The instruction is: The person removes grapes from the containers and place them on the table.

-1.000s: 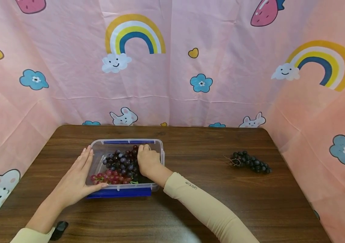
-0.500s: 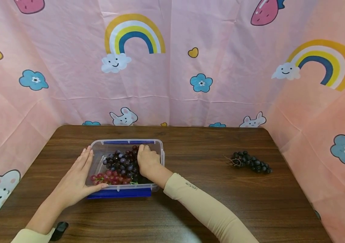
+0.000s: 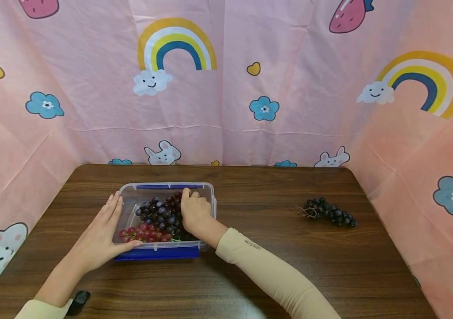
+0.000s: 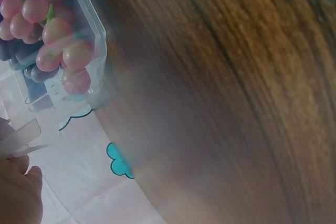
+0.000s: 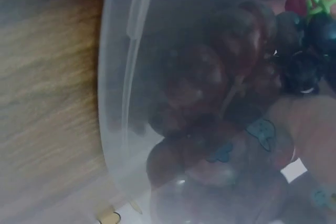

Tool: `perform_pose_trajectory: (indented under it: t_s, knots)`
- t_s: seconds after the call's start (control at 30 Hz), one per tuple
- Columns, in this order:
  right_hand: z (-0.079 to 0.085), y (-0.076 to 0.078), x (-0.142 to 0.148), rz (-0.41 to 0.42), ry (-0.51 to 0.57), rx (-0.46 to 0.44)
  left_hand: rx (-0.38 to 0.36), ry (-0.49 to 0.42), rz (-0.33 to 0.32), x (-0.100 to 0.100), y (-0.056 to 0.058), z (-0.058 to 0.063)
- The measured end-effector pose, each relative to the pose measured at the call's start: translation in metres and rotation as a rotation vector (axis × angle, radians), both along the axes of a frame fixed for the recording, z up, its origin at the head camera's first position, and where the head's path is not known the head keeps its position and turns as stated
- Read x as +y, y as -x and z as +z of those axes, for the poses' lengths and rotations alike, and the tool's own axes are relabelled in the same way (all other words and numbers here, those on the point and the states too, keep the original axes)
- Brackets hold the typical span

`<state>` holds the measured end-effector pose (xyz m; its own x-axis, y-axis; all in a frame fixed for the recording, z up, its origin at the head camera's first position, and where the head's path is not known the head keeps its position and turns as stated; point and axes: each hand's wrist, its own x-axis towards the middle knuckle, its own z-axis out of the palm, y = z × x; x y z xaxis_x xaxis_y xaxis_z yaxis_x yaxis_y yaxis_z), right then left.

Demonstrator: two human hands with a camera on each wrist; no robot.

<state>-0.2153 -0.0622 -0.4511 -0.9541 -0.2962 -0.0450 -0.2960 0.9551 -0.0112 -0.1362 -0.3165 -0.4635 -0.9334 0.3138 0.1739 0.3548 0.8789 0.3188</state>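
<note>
A clear plastic box [image 3: 156, 245] with blue latches stands on the left of the table. My left hand [image 3: 94, 243] lies against its left side, fingers straight, thumb over the front rim. Inside, my right hand [image 3: 196, 213] has its fingers curled down at dark red grapes [image 3: 177, 195] near the right wall; its fingertips are hidden. Those dark red grapes [image 5: 194, 77] show hazily through the wall in the right wrist view. Blue-black grapes [image 3: 160, 212] fill the box's middle. Red grapes [image 3: 146, 232] lie along the front, also seen as pale red grapes [image 4: 58, 32] in the left wrist view.
Another bunch of black grapes [image 3: 330, 213] with a bare stem lies on the right of the brown wooden table [image 3: 250, 199]. A pink printed curtain [image 3: 226, 102] closes in the back and sides. A black strap piece [image 3: 78, 303] shows by the left sleeve.
In the box, my right hand's index finger has risen slightly and the hand has shifted a little. My left hand and the box have stayed in place.
</note>
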Motion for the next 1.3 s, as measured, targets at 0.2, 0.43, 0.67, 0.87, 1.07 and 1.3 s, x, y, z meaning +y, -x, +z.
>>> perform_pose_trajectory:
  t_s: [0.2,0.43,0.67,0.87,1.07,1.3]
  knots:
    - [0.002,-0.007,0.001,0.029,-0.042,0.127,-0.009,0.004,0.005,0.001,-0.001,0.000]
    - [0.006,-0.011,0.004,0.051,-0.055,0.228,-0.007,0.012,0.000,0.001,-0.001,0.000]
    - [0.012,-0.014,0.009,0.085,-0.067,0.344,-0.007,0.009,-0.002,0.000,-0.001,0.000]
    - [0.022,-0.014,0.014,0.112,-0.065,0.367,0.010,-0.002,-0.009,-0.001,0.001,0.000]
    - [0.031,-0.014,0.019,0.131,-0.046,0.390,0.024,0.007,-0.010,-0.001,0.001,0.001]
    - [0.043,-0.016,0.023,0.143,-0.040,0.400,0.015,0.015,-0.012,0.000,0.001,0.001]
